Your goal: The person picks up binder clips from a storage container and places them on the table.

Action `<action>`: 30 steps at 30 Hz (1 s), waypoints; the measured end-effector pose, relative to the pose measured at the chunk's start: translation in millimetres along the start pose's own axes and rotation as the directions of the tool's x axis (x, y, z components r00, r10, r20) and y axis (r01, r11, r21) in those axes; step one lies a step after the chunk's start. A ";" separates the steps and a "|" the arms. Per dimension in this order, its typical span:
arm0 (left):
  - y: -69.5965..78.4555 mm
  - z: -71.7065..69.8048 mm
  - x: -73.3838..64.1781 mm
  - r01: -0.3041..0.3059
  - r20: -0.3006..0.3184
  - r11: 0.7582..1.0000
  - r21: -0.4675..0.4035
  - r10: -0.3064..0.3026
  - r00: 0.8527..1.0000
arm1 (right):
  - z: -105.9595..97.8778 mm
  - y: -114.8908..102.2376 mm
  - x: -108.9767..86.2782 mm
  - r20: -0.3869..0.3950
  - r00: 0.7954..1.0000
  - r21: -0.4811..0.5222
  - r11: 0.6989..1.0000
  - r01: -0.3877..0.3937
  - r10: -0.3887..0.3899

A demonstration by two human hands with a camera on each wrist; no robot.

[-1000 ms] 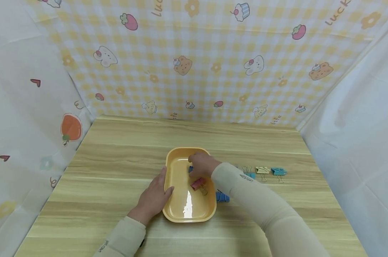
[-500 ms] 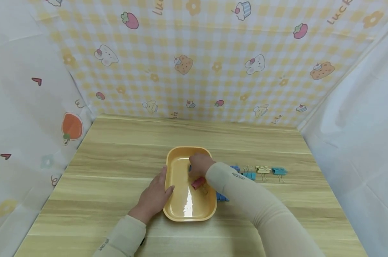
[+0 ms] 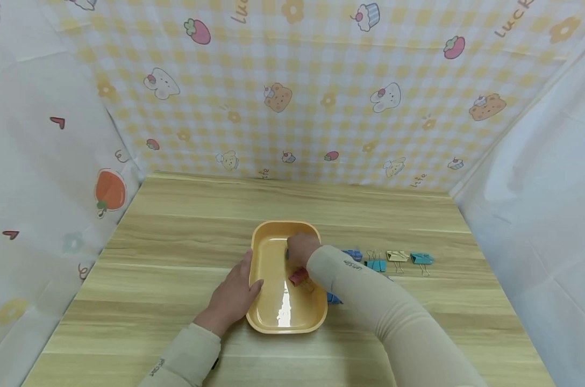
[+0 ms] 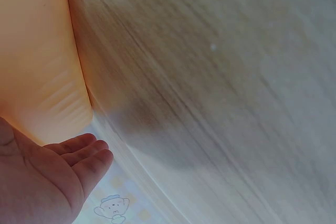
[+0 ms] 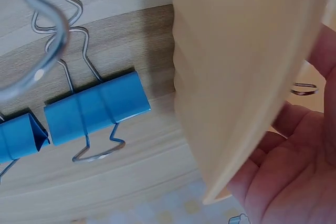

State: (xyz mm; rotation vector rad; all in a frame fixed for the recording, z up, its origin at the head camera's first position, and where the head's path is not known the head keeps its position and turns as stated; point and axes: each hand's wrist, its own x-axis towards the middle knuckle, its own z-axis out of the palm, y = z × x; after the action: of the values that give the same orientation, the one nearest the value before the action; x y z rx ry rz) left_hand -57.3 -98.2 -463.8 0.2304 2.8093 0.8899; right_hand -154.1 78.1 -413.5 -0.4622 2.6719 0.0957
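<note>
A yellow tray lies on the wooden table. My left hand rests along its left side with straight fingers outside the wall and the thumb over the rim. Inside the tray, my right hand has its fingers curled at a blue binder clip, mostly hidden behind them, and appears to pinch it. Just below that hand, a pink binder clip lies in the tray. The right wrist view shows a wire clip handle beside the fingers; which clip it belongs to, I cannot tell.
Right of the tray, a row holds a dark blue clip, a light blue clip, a cream clip and a teal clip. Another blue clip lies against the tray's right side, partly under the sleeve. A checked cloth hangs behind.
My right hand has shifted slightly right within the tray and its fingers have drawn in closer; its forearm has moved lower, uncovering the dark blue clip. The left hand stays put.
</note>
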 end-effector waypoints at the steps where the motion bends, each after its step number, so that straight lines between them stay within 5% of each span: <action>1: 0.0 -0.1 -0.1 -0.001 -0.001 1.000 0.001 0.001 1.000 | 0.5 -0.2 0.7 0.000 1.000 0.003 1.000 -0.003 0.003; 30: -0.5 0.3 -1.2 0.003 -0.004 1.000 -0.009 -0.003 1.000 | 11.3 -2.4 15.3 -0.025 1.000 -0.038 0.999 -0.001 0.000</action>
State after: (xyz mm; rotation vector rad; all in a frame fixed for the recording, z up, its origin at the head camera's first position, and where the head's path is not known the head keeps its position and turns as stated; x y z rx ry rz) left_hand -56.1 -98.7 -464.1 0.2234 2.8082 0.9039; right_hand -161.8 72.7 -430.2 -0.4778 2.6991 0.1415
